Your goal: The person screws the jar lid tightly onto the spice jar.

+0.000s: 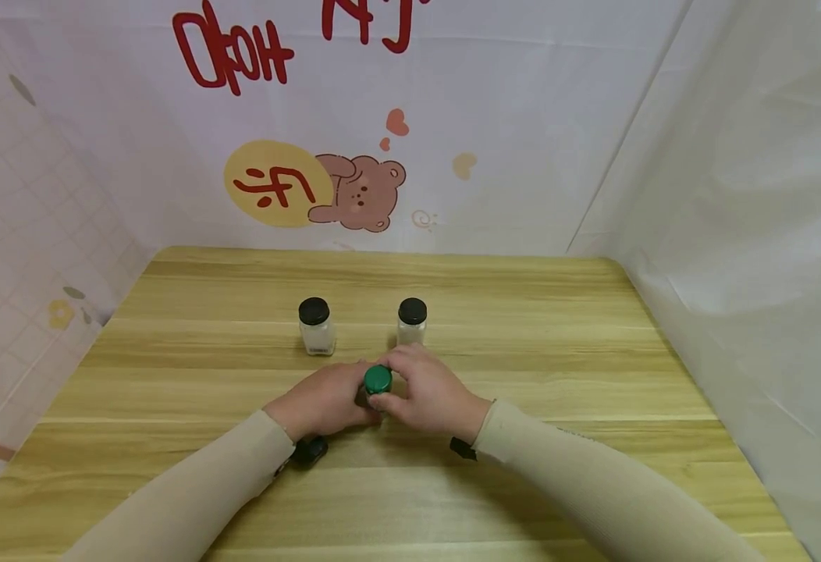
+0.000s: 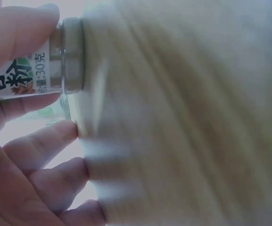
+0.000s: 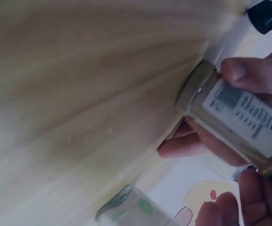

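A clear spice jar point(image 3: 242, 125) of brownish powder, with a white label and a green cap point(image 1: 378, 379), stands upright between the two hands near the middle of the table. My left hand point(image 1: 326, 400) grips its body from the left, thumb point(image 2: 20, 35) along the label side. From the right, my right hand point(image 1: 430, 393) pinches around the green cap with thumb and forefinger. The jar's base is at or just above the wood; I cannot tell whether it touches. Hands hide most of the jar in the head view.
Behind the hands stand two clear jars with black lids, one at the left point(image 1: 317, 332) and one at the right point(image 1: 412, 316), partly covered by my right hand. The wooden table point(image 1: 410, 507) meets a printed white backdrop point(image 1: 509, 94) at the back and sides.
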{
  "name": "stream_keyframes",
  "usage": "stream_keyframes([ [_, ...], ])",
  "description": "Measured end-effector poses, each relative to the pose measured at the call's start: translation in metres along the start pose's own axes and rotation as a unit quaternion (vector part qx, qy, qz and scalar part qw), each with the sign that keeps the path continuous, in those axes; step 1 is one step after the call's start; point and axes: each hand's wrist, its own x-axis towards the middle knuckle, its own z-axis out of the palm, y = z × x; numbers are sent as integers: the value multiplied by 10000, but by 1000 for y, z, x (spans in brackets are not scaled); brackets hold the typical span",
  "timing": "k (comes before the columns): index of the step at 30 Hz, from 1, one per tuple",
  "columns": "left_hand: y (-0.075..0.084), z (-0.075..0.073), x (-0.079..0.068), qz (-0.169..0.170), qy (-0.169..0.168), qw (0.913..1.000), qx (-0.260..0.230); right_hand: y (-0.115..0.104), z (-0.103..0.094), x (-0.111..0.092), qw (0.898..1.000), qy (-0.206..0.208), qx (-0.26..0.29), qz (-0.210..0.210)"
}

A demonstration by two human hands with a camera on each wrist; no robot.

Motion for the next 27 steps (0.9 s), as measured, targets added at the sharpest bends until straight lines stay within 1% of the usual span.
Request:
stream_keyframes([
  [4, 1, 1, 0, -17, 67, 10000, 49, 0, 1, 0, 9999, 32, 49, 154],
  [8, 1, 1, 0, -9, 100, 9998, 172, -2, 0, 0, 9993, -109, 141, 329],
  [11, 1, 0, 0, 7, 38, 9997, 229, -2, -1, 1, 9986, -223, 220, 436],
  [14, 0, 0, 1, 24, -92, 9997, 207, -1, -2, 0, 9982, -291, 249, 466],
  [16, -2, -2, 0, 53, -146, 9998, 155, 0, -3, 0, 9981, -388, 179, 449],
  [19, -5, -6, -4, 61, -237, 9996, 118, 0, -8, -2, 9963, -655, -28, 555],
  [21, -7, -11, -9, 3, -258, 9994, 211, 2, -14, -5, 9936, -886, -239, 659],
  [23, -10, -18, -14, -124, -328, 9989, 318, 5, -21, -10, 9903, -1055, -424, 793],
  [25, -15, -24, -20, -298, -414, 9979, 410, 11, -27, -15, 9881, -1139, -553, 868],
  [27, -22, -31, -26, -474, -514, 9964, 482, 21, -32, -20, 9872, -1111, -692, 913],
])
